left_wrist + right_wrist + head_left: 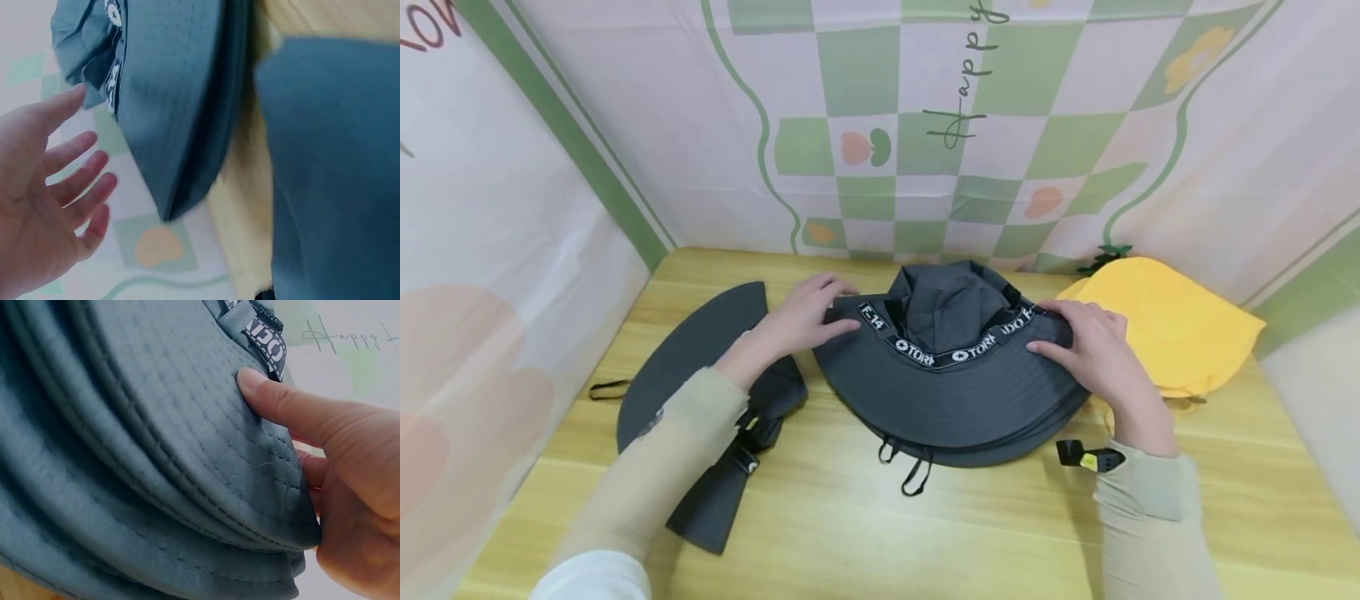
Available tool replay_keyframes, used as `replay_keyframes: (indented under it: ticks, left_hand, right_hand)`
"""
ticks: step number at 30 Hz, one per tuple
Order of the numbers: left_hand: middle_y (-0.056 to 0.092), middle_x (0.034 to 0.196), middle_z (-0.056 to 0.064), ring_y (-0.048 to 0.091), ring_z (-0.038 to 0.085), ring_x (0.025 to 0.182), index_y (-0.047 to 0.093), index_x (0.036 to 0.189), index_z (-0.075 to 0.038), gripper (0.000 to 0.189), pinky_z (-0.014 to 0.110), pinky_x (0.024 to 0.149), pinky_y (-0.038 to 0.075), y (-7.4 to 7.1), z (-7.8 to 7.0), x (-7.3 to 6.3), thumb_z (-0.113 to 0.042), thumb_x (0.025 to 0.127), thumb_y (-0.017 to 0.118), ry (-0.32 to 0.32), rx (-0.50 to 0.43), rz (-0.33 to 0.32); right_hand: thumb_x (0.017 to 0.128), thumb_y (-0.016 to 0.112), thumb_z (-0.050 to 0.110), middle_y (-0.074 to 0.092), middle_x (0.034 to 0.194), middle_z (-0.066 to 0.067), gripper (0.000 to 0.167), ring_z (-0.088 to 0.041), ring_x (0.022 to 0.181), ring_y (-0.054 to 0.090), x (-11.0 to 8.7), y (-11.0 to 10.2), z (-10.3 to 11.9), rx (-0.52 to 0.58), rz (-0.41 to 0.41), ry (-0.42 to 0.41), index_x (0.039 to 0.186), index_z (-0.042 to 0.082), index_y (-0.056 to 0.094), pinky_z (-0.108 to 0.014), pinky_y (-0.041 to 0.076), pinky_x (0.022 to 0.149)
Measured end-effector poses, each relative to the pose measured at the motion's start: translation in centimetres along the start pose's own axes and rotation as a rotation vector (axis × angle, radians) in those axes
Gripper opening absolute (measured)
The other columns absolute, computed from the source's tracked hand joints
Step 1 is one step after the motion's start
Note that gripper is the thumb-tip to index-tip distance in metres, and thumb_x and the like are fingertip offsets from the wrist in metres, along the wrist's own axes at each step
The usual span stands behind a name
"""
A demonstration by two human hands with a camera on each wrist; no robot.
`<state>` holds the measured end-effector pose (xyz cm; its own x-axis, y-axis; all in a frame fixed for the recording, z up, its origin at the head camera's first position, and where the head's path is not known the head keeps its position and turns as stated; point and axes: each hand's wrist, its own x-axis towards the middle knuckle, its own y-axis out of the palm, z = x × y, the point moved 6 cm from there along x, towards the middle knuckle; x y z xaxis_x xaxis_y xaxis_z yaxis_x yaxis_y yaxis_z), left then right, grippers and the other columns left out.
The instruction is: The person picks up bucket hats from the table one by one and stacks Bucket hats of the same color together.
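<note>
In the middle of the table, a dark grey sun hat (951, 400) lies with its wide brim toward me and its soft crown behind. White lettering runs along its black band, and more brim layers show beneath the top one. My right hand (1093, 346) pinches the right end of the brim, thumb on top and fingers behind, as the right wrist view shows of the brim (206, 450). At the other end is my left hand (805, 312); in the left wrist view its fingers (81, 190) are spread and relaxed, a little apart from the hat.
Under my left forearm lies another dark grey hat (692, 350) with a strap and buckle. A yellow hat (1172, 325) sits at the right, beside green leaves (1108, 257). Black cord loops (917, 477) hang from the middle brim. A checked cloth (940, 108) rises behind the wooden table (880, 550).
</note>
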<state>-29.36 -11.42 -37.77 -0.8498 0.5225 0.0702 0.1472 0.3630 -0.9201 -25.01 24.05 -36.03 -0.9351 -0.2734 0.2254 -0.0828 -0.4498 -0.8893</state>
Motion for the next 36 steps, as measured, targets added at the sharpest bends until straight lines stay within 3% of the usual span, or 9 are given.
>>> replay_keyframes:
  ticks: [3,7,13,19,26,32,36]
  left_hand:
    - [0.063,0.127,0.008,0.058,0.027,0.121,0.06,0.133,-0.013,0.049,0.047,0.105,0.045,-0.1,0.7,-1.8,-0.041,0.094,0.069,-0.017,0.051,0.05]
    - [0.065,0.122,0.01,0.064,0.026,0.108,0.061,0.132,-0.014,0.056,0.046,0.096,0.051,0.3,1.3,-4.3,-0.048,0.089,0.073,-0.057,0.118,0.17]
    - [0.055,0.136,0.014,0.055,0.033,0.122,0.058,0.135,-0.016,0.078,0.053,0.1,0.048,1.3,2.2,-7.2,-0.059,0.074,0.082,-0.126,0.191,0.332]
    - [0.043,0.147,0.015,0.044,0.036,0.132,0.05,0.142,-0.016,0.09,0.052,0.102,0.048,3.0,2.8,-8.2,-0.054,0.07,0.087,-0.116,0.201,0.449]
    - [0.048,0.141,0.014,0.046,0.034,0.128,0.056,0.137,-0.016,0.065,0.049,0.101,0.048,3.3,3.4,-7.8,-0.033,0.081,0.084,-0.11,0.151,0.418]
    - [0.06,0.121,0.013,0.057,0.032,0.114,0.073,0.116,-0.014,0.029,0.047,0.097,0.05,2.1,3.8,-7.6,-0.018,0.088,0.077,0.001,0.109,0.31]
    - [0.064,0.115,0.01,0.061,0.026,0.108,0.077,0.107,-0.013,0.016,0.043,0.094,0.052,1.1,4.1,-7.4,-0.016,0.093,0.072,0.075,0.094,0.227]
  right_hand:
    - [0.085,0.08,0.021,0.064,0.123,-0.027,0.053,-0.046,0.112,0.053,0.0,0.1,-0.1,0.007,-0.009,-0.002,0.129,0.0,0.06,-0.06,0.025,0.089]
    - [0.084,0.081,0.021,0.065,0.122,-0.027,0.053,-0.047,0.112,0.053,0.1,0.2,-0.3,0.006,-0.017,-0.003,0.128,0.0,0.061,-0.06,0.026,0.089]
    - [0.084,0.081,0.021,0.065,0.121,-0.028,0.052,-0.047,0.112,0.054,0.1,0.3,-0.4,0.003,-0.024,-0.004,0.128,0.0,0.062,-0.06,0.027,0.089]
    - [0.084,0.081,0.02,0.065,0.121,-0.029,0.052,-0.047,0.113,0.053,0.2,0.4,-0.4,0.003,-0.033,0.0,0.128,0.0,0.062,-0.061,0.028,0.091]
    - [0.083,0.082,0.02,0.066,0.12,-0.028,0.051,-0.048,0.111,0.055,0.3,0.4,-0.3,-0.002,-0.046,-0.008,0.126,0.001,0.063,-0.062,0.031,0.091]
    - [0.083,0.082,0.021,0.066,0.119,-0.028,0.051,-0.049,0.111,0.056,0.4,0.4,-0.3,-0.006,-0.047,-0.009,0.126,0.001,0.063,-0.062,0.033,0.091]
    - [0.083,0.082,0.021,0.066,0.12,-0.028,0.051,-0.048,0.111,0.056,0.3,0.3,-0.3,0.008,-0.051,-0.002,0.126,0.001,0.064,-0.063,0.034,0.094]
